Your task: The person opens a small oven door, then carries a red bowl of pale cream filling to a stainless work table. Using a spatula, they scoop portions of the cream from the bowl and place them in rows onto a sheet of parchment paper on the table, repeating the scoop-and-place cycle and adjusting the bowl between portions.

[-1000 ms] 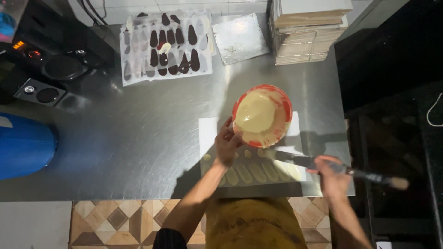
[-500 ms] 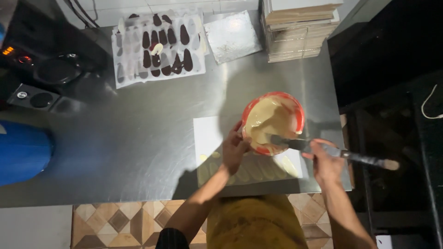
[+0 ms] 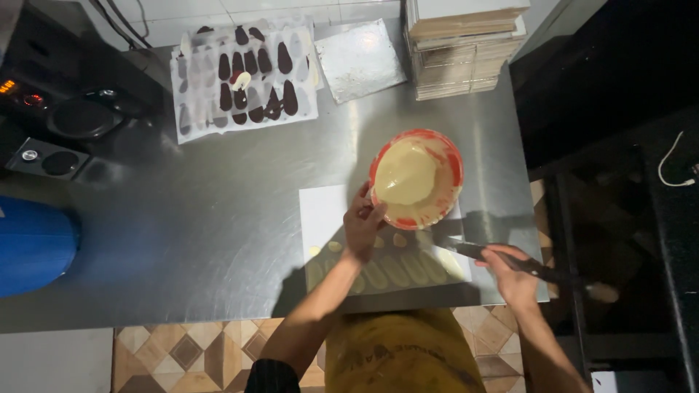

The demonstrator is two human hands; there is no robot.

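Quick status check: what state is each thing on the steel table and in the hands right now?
Red bowl: tilted, cream batter inside, gripped at its rim by left hand.
Spatula: held by right hand, blade over the mould.
Clear mould: cavities filled with cream batter.
Far mould tray: some cavities dark-filled, others empty.
Stacked boards: piled, untouched.
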